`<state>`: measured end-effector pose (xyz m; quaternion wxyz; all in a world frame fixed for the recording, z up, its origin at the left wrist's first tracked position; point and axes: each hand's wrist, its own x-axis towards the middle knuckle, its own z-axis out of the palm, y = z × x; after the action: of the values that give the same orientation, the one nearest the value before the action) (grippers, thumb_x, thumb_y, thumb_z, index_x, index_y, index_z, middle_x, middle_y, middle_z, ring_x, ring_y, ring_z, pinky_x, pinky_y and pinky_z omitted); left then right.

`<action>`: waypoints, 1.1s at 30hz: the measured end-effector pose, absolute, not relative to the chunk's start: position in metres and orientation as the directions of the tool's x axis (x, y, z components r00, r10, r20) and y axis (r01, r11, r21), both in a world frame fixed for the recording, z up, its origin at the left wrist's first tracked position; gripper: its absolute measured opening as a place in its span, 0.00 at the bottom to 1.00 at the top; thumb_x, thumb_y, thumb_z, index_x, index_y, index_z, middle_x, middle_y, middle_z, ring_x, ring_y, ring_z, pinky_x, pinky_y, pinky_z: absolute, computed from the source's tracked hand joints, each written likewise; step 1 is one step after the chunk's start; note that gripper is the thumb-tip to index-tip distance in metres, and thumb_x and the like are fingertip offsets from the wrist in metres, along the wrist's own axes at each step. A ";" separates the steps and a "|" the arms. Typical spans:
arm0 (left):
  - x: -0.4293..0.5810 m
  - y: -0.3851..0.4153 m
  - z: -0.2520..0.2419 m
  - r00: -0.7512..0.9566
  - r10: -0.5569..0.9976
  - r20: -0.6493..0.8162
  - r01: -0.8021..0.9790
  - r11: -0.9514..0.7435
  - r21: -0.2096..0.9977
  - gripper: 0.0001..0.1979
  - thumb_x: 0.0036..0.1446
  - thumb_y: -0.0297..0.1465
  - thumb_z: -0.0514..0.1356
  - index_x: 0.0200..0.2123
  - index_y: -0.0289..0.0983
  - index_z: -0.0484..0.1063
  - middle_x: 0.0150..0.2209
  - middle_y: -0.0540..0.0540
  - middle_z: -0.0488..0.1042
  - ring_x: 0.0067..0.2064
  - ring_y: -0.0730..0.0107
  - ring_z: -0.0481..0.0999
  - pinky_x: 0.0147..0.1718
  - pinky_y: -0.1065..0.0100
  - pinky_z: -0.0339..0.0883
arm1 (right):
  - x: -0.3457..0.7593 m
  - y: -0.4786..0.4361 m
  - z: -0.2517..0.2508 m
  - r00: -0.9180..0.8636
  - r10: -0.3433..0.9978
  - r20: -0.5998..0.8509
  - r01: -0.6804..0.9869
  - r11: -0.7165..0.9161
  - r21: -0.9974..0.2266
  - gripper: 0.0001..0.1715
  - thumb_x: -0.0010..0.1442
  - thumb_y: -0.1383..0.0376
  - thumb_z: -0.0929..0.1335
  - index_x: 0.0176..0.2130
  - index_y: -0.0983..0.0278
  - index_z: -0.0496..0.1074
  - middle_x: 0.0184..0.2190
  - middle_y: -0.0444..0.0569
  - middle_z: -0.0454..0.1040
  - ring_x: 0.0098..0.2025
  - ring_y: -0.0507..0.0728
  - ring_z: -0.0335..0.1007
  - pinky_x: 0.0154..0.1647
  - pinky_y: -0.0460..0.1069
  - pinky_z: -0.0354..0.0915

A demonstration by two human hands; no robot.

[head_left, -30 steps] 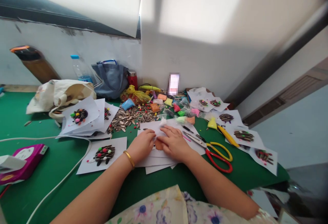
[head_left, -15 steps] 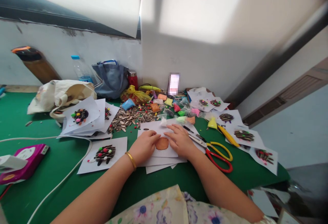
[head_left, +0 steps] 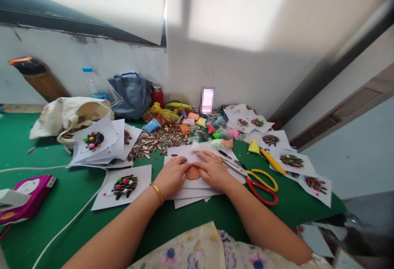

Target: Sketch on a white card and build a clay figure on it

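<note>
A flat, roundish patch of brown-orange modelling clay [head_left: 193, 173] lies on white paper [head_left: 201, 184] in front of me. My left hand [head_left: 172, 175] rests on the paper with its fingertips at the clay's left edge. Across the upper right of the clay reaches my right hand [head_left: 212, 169], fingers stretched out and touching its edge. Both hands look open, and neither lifts anything. One dark sunflower seed [head_left: 174, 155] lies on the paper beyond my left hand. Right of my right hand are scissors [head_left: 261, 180] with red and yellow handles and a black pen [head_left: 226, 154].
Loose sunflower seeds [head_left: 150, 142] are heaped behind the paper, near small bags of coloured clay [head_left: 184, 128]. Finished seed hedgehog pictures [head_left: 124, 185] lie left and right. A white cable [head_left: 81, 213] crosses the green table at left. A phone [head_left: 207, 100] stands against the wall.
My right hand's fingers have moved left over the clay's upper edge, covering more of it. My left hand stays at its left side. The view has shifted slightly.
</note>
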<state>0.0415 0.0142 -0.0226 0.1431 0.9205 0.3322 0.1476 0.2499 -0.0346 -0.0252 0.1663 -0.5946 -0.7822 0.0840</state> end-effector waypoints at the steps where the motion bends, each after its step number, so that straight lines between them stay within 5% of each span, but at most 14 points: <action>1: 0.041 0.015 -0.023 0.734 0.655 0.178 0.570 -0.738 0.362 0.19 0.59 0.24 0.51 0.51 0.39 0.73 0.53 0.41 0.69 0.54 0.58 0.67 0.56 0.56 0.61 | 0.251 -0.035 -0.025 -0.234 0.959 0.158 0.904 0.275 -0.328 0.22 0.60 0.66 0.64 0.52 0.49 0.74 0.63 0.43 0.61 0.65 0.62 0.49 0.63 0.61 0.49; 33: 0.040 0.019 -0.027 0.724 0.665 0.183 0.559 -0.721 0.409 0.20 0.57 0.24 0.52 0.50 0.39 0.75 0.53 0.41 0.70 0.54 0.57 0.67 0.57 0.56 0.60 | 0.266 -0.058 -0.028 -0.241 0.964 0.110 0.928 0.262 -0.264 0.25 0.62 0.62 0.62 0.58 0.54 0.69 0.66 0.46 0.57 0.68 0.63 0.46 0.64 0.64 0.46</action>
<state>0.0399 0.0189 -0.0272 0.1651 0.9137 0.3348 0.1605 0.2655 -0.0580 -0.0284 0.1255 -0.6031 -0.7845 0.0719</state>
